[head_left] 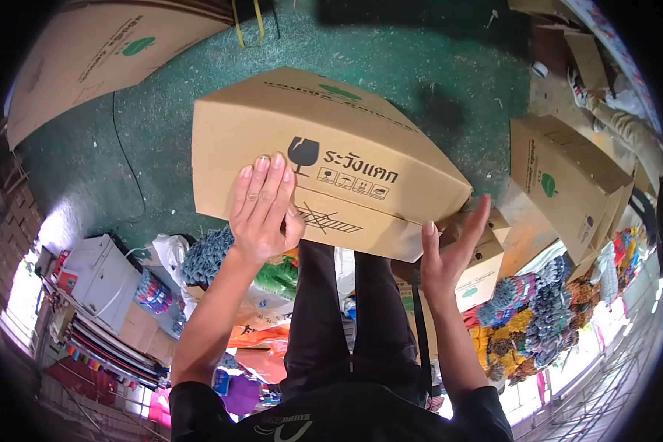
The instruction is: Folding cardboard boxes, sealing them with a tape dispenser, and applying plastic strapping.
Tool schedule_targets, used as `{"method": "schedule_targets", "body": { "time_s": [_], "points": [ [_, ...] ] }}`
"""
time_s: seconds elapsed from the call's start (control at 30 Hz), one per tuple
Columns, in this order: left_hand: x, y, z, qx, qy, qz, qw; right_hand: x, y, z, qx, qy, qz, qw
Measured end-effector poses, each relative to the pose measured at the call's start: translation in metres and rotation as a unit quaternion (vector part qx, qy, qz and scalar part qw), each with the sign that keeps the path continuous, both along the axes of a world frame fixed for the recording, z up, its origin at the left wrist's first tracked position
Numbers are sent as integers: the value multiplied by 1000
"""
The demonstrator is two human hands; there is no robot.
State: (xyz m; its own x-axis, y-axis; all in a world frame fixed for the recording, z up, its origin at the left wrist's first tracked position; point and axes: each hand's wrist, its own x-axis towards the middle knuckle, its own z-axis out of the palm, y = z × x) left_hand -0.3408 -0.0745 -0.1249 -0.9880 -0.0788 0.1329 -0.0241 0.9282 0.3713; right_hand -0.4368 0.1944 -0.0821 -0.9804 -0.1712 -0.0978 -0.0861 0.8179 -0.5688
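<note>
While the oblong brown cardboard box [346, 140] is slanted down-right, its printed face is touched by the flat left hand [261, 210], its right end flanked by the wide-spread right hand [446, 269].

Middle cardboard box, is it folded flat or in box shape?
In box shape: the middle cardboard box shows two broad faces meeting at an angle.

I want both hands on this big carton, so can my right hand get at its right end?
Probably yes: your right hand is open by the right end of the carton, with nothing visible between; whether they touch is hard to tell.
</note>
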Motion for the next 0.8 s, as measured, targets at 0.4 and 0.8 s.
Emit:
{"method": "schedule_targets", "body": {
  "time_s": [0.4, 0.8],
  "points": [
    [-34, -62, 30, 258, -74, 249, 931, 11, -6, -36, -302, -224, -166, 911],
    [-21, -68, 18, 385, -120, 271, 874, 1, -18, -33, -206, -208, -169, 941]
  ]
}}
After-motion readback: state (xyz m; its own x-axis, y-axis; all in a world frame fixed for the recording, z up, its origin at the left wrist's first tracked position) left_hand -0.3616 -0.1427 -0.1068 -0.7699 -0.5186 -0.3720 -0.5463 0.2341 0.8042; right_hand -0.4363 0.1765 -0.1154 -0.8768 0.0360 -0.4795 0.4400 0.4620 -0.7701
